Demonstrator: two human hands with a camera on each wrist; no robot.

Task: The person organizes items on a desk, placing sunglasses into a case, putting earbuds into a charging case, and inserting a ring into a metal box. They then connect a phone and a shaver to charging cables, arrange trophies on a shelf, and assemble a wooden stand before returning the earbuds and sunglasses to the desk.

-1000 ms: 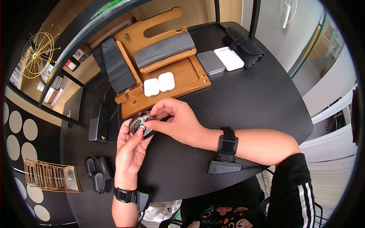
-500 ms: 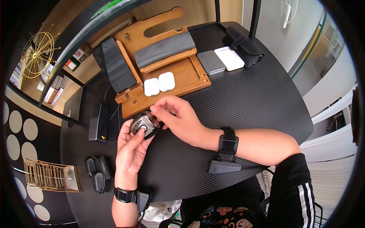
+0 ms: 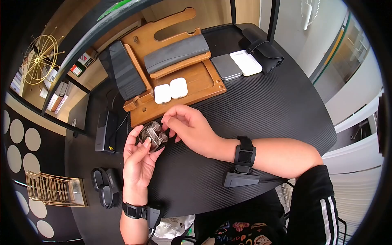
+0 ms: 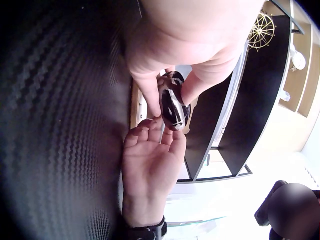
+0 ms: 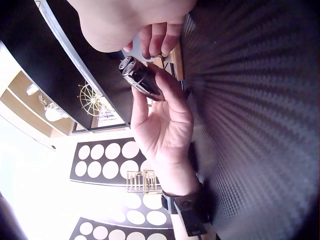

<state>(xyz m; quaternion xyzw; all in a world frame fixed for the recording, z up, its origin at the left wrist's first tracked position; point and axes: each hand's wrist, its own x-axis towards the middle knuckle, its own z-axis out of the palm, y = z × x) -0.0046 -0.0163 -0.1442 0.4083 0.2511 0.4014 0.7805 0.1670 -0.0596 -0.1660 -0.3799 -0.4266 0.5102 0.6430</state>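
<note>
A small, shiny dark electric shaver (image 3: 154, 138) with two round heads is gripped in my left hand (image 3: 138, 165). The thumb lies on its front face and the fingers support it from behind. Both round heads face up in the head view. Just to the right, my right hand (image 3: 192, 128) has its fingers loosely bent beside the shaver and holds nothing. From the left wrist, the shaver (image 4: 175, 105) appears edge-on, with the right hand's fingertips close below it. In the right wrist view, the shaver's two heads (image 5: 127, 65) point away from the left palm.
Behind the hands, a wooden stand (image 3: 196, 96) carries two white cases (image 3: 178, 87) and a dark grey case (image 3: 177, 54). A grey tin (image 3: 226, 67), a white slab (image 3: 246, 63) and a black pouch (image 3: 265, 53) lie at the back right. A black device (image 3: 105, 188) sits at left.
The right thumb and fingers have come off the shaver and now sit just beside it. The left hand has turned the shaver so both round heads show.
</note>
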